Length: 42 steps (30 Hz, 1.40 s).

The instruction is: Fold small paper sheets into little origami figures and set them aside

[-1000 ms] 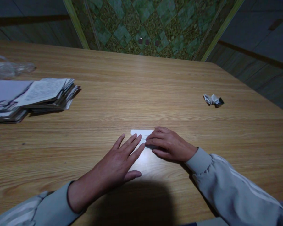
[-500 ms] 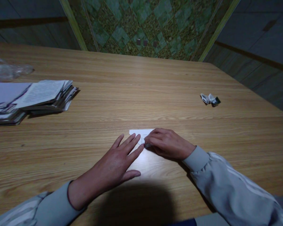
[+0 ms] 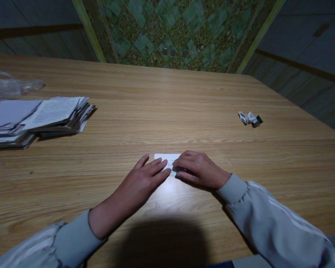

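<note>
A small piece of folded white paper (image 3: 168, 156) with faint print lies flat on the wooden table, partly covered by both hands. My left hand (image 3: 141, 180) is open and palm down, its outstretched fingertips resting on the paper's left part; the thumb is tucked out of sight. Over the paper's right part, my right hand (image 3: 198, 168) lies with loosely bent fingers touching it. A gap shows between that hand's thumb and fingers, so it does not pinch the paper.
Stacks of printed paper sheets (image 3: 51, 112) lie at the left, with a clear plastic bag (image 3: 11, 85) behind them. A small folded paper piece (image 3: 250, 118) sits to the right on the wooden table (image 3: 156, 100). A green patterned panel (image 3: 167, 33) stands beyond the far edge.
My left thumb has drawn in under the hand. The right thumb and fingers have parted from their pinch, and the paper's near edge now lies flatter.
</note>
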Each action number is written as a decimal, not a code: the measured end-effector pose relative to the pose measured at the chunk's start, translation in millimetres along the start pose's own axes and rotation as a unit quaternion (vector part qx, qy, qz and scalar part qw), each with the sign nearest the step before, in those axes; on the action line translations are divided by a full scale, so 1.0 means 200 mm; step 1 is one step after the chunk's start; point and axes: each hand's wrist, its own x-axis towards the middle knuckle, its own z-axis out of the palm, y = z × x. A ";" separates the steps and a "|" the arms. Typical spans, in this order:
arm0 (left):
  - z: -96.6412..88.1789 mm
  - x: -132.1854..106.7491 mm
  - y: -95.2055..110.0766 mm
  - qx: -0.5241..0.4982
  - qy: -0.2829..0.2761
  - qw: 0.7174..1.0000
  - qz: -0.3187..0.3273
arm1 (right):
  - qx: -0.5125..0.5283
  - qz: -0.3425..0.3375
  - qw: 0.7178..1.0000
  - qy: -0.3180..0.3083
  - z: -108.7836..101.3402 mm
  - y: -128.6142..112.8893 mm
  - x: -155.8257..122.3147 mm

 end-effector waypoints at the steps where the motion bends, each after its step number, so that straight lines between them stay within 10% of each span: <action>1: -0.01 0.02 0.00 -0.001 0.001 1.000 -0.001 | 0.001 -0.001 1.000 -0.002 0.00 0.00 0.00; 19: 0.01 0.09 -0.03 0.051 0.116 0.991 0.043 | -0.148 0.016 0.988 0.046 0.07 -0.07 0.03; 34: -0.02 -0.06 0.01 0.053 -0.046 0.997 0.045 | 0.046 -0.026 0.997 0.059 0.01 0.06 -0.01; 42: 0.00 -0.10 0.01 0.059 -0.071 0.994 0.063 | 0.091 0.086 0.990 0.064 0.04 0.06 0.01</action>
